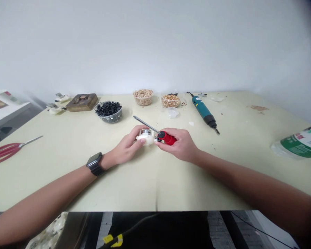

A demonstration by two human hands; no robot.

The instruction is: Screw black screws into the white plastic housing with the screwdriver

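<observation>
My left hand (pixel 128 145), with a black watch on its wrist, is closed round a small white plastic part with a metal piece on top (pixel 145 138). Beside it, my right hand (pixel 180 141) grips a screwdriver (pixel 168 137) by its red handle. The long shank points up and to the left, past the far side of the white part, its tip in the air. Between the right fingertips and the white part sits a small black piece (pixel 158 139); whether the fingers pinch it I cannot tell.
Behind my hands stand a bowl of black pieces (pixel 111 117) and tubs of small brass-coloured (pixel 171 101) and pale parts (pixel 143 98). A teal electric screwdriver (pixel 203 110) lies right of them. Red scissors (pixel 9 152) lie left, near a metal block (pixel 82 102); a green-labelled bottle (pixel 300 142) is at right.
</observation>
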